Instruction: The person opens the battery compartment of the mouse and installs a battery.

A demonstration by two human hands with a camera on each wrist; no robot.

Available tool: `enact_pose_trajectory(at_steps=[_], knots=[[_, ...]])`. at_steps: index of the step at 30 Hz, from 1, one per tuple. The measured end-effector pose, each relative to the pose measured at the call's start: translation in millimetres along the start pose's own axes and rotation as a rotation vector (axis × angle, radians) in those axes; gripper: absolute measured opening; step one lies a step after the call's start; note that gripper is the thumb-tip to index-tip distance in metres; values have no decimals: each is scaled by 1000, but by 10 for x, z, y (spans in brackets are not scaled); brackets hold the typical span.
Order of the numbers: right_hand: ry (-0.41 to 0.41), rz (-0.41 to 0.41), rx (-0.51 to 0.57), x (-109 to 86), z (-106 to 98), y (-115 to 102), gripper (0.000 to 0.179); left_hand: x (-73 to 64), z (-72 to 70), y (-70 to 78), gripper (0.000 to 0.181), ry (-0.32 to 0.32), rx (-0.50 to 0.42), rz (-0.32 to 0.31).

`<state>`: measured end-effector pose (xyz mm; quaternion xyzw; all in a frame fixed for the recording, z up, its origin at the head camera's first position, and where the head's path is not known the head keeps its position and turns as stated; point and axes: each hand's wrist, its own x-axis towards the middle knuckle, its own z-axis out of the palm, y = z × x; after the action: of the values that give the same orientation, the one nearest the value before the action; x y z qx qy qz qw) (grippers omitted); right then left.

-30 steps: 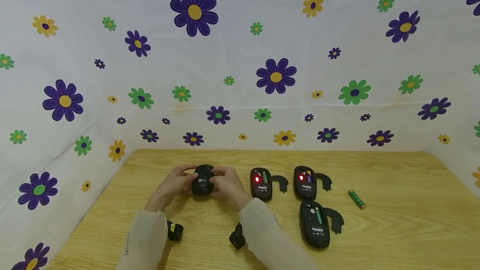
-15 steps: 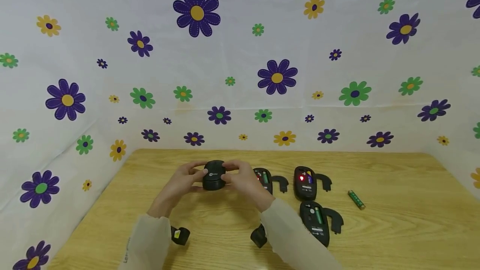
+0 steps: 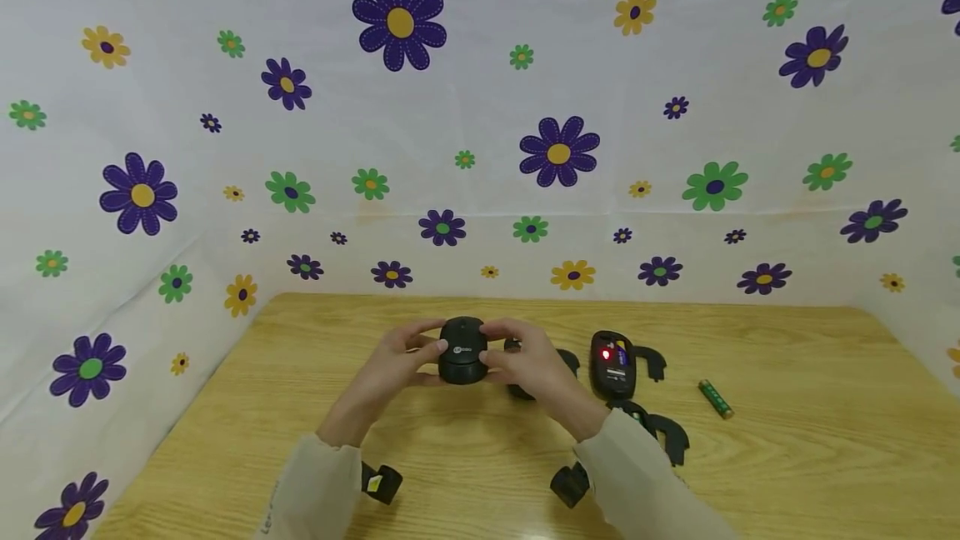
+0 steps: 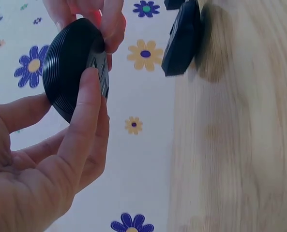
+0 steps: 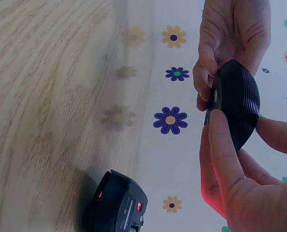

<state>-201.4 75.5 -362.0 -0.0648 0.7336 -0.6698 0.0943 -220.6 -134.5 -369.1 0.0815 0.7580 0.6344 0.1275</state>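
A black computer mouse (image 3: 462, 357) is held up off the table between both hands, its top with a small white logo facing me. My left hand (image 3: 397, 361) grips its left side, thumb on the top shell and fingers reaching to the underside, as the left wrist view shows on the mouse (image 4: 75, 67). On the opposite side my right hand (image 3: 534, 365) grips it likewise; in the right wrist view the fingers of the right hand (image 5: 240, 183) lie along the underside. What the mouse's underside holds is mostly hidden.
Right of the hands an upturned mouse (image 3: 613, 382) glows red, with a battery inside and its battery cover (image 3: 650, 363) beside it. Two more upturned mice are partly hidden by the right hand and arm. A loose green battery (image 3: 716, 399) lies farther right on the wooden table (image 3: 795, 440).
Both hands have carried the mouse to the right across the table. The right hand and arm now cover much of the upturned mice that showed before.
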Motion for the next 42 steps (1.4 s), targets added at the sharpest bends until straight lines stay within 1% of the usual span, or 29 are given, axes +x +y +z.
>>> enact_pose_trajectory(at_steps=[5,9,15,17,20,25,29,33,36,39,42], knots=[[8,-10,17,-109,-122,-33,40,-5,146,44,44,-8,-33,18],[11,-9,33,-186,-211,-39,40,-26,242,47,44,-36,-47,43],[18,-13,-21,-339,-334,-16,40,-77,372,49,45,-76,-58,76],[24,-16,-39,-389,-377,-8,41,-84,422,55,45,-91,-65,77],[9,-27,-43,-458,-441,4,43,-92,492,49,43,-107,-80,78],[-2,-21,-7,-552,-536,19,43,-128,598,37,43,-135,-109,97],[-15,-17,7,-626,-605,34,43,-168,677,51,44,-134,-131,96],[-45,-29,-10,-706,-676,74,45,-209,766,61,46,-134,-150,96],[-50,-29,-40,-771,-745,110,48,-236,840,66,47,-146,-168,101],[-49,-11,-57,-836,-807,129,50,-268,912,75,46,-157,-191,105],[-52,13,-40,-900,-853,135,51,-305,979,89,46,-170,-216,105]])
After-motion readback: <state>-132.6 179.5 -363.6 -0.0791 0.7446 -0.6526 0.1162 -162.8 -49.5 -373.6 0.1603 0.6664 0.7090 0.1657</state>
